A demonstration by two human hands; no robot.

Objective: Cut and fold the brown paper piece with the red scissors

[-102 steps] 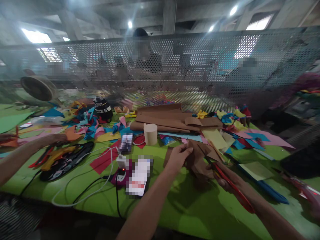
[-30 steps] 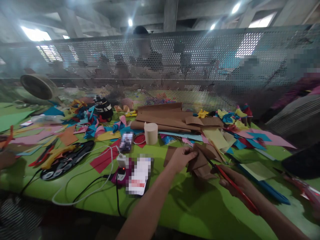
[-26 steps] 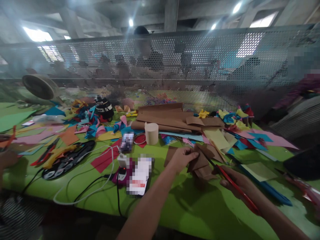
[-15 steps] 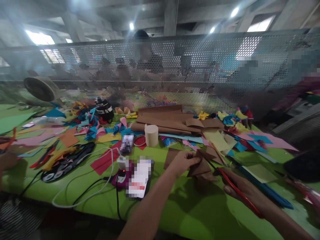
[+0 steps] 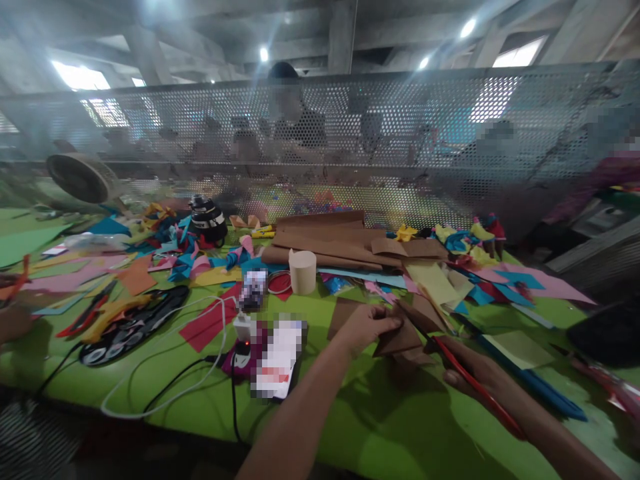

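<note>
My left hand (image 5: 373,327) pinches a folded piece of brown paper (image 5: 400,341) above the green table (image 5: 370,427). Red-handled scissors (image 5: 475,387) are gripped in my right hand (image 5: 493,383), and their dark blades reach to the paper's right side. Part of the blades is hidden by the paper. Beneath and behind it lie more brown paper pieces (image 5: 345,313). Just right of my right hand is a long blue strip (image 5: 540,383), with a pale yellow-green sheet (image 5: 520,349) beside it.
Left of my forearm lie a phone (image 5: 280,353), a plugged-in charger (image 5: 244,327) and loose cables. A tape roll (image 5: 303,273) stands before brown paper sheets (image 5: 330,240). A glue gun (image 5: 117,310) rests on a dark tray. Another person's hand (image 5: 13,320) is at far left.
The scissor blades seem slightly more closed at the brown paper. My left hand keeps its pinch in nearly the same place.
</note>
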